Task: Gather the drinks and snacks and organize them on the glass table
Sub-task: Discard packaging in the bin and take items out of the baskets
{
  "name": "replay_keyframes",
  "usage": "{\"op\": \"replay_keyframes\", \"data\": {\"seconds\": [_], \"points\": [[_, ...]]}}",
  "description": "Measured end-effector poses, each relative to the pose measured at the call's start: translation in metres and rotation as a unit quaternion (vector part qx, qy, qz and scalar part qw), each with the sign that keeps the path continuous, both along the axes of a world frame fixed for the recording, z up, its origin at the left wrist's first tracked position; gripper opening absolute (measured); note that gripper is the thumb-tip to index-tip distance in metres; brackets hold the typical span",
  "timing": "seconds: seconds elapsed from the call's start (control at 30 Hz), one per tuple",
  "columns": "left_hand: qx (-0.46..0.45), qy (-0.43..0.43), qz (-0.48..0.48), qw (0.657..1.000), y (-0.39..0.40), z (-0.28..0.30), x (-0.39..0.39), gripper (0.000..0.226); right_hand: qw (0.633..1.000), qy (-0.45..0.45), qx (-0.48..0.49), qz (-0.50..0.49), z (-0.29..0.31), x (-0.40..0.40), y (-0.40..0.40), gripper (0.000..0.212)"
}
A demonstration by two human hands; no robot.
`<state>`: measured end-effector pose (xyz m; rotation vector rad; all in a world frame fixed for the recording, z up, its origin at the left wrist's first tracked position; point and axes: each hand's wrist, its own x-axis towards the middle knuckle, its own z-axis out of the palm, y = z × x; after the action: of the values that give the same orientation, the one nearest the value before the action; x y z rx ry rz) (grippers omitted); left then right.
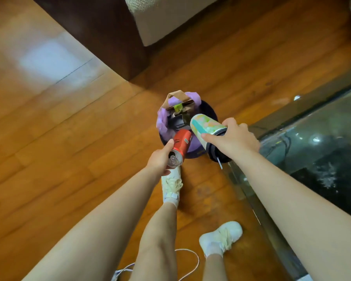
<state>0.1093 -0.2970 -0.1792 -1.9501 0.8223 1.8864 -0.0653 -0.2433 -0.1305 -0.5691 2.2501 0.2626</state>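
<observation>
My left hand (pixel 160 158) grips a red drink can (pixel 179 147), tilted with its silver top toward me. My right hand (pixel 233 138) holds a pastel green and orange paper cup (pixel 206 124) with a dark lid, lying nearly sideways. Both drinks hover over a dark round bin (pixel 209 111) lined with a purple bag (pixel 162 118). Inside the bin sit a brown paper bag (pixel 179 100) and dark rubbish. The glass table (pixel 312 142) lies to the right, its corner just beside my right wrist.
Orange wooden floor surrounds the bin. A dark wooden furniture base (pixel 101 33) and a pale cushioned seat (pixel 170 19) stand at the back. My legs and white shoes (pixel 221 237) are below, with a white cable (pixel 188 260) on the floor.
</observation>
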Motion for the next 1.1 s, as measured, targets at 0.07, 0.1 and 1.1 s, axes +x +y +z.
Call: {"op": "replay_keyframes", "data": {"seconds": [0.07, 0.1, 1.1], "points": [[0.011, -0.008, -0.01, 1.0, -0.007, -0.011, -0.002, 0.059, 0.999, 0.009, 0.032, 0.03, -0.011, 0.003, -0.009, 0.076], [0.018, -0.011, -0.009, 1.0, -0.01, -0.016, -0.003, 0.062, 0.998, 0.014, 0.044, 0.042, -0.016, 0.004, -0.012, 0.076], [-0.01, -0.01, 0.069, 0.997, -0.02, 0.076, 0.063, 0.046, 0.939, -0.191, -0.122, -0.257, 0.045, 0.054, 0.041, 0.032]]}}
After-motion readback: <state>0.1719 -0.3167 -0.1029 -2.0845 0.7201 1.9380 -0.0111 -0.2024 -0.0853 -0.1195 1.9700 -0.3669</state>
